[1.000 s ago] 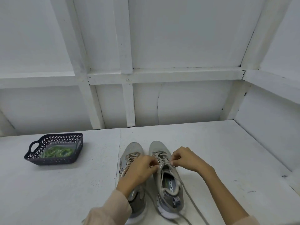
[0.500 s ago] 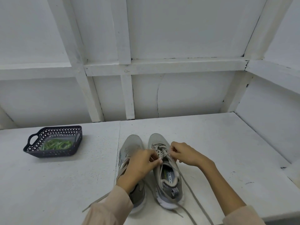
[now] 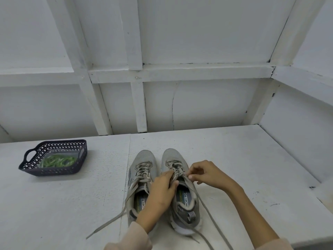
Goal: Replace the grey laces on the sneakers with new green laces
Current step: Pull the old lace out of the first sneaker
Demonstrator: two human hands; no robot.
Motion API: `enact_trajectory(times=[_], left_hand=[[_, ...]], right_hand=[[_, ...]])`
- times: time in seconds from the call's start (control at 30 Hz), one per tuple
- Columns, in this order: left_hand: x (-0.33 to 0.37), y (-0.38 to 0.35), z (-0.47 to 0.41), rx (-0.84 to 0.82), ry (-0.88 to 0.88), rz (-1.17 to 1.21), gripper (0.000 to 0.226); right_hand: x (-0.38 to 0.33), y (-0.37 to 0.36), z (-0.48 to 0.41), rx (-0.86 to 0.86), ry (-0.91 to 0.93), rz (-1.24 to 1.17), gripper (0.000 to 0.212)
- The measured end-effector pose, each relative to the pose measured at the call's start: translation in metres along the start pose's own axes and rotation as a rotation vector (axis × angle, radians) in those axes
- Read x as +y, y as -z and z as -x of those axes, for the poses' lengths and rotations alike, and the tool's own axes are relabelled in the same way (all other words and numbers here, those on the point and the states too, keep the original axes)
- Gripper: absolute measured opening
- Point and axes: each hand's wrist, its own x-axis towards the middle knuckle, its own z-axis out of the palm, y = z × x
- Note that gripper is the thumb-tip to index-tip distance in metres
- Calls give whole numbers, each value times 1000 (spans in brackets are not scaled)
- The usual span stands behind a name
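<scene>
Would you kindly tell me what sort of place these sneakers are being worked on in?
Probably a plain work booth rather than a home: a bare white table, white panelled walls with timber framing, and only a dark basket of green laces beside the sneakers.

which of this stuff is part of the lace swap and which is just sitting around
Job:
sneaker being unlaced, other sneaker, grey laces, green laces, left hand, right hand

Lying about:
dark basket (just the holder), white table

Left hand (image 3: 163, 188) farther right, lacing of the left sneaker (image 3: 144, 157) newly bare; loose grey lace (image 3: 108, 222) out across the table (image 3: 54, 204).
</scene>
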Motion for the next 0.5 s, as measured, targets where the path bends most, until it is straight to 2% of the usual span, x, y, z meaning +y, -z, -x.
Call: enact_trajectory(times=[0.3, 0.4, 0.5], left_hand=[[-1, 1, -2, -12, 20, 33, 40], [-2, -1, -1, -11, 27, 32, 38], [-1, -9, 1, -44, 36, 42, 37]], right_hand=[[-5, -8, -1, 137, -2, -13, 8], [2, -2, -1, 60, -59, -126, 8], [7, -1, 0, 11, -38, -119, 6]])
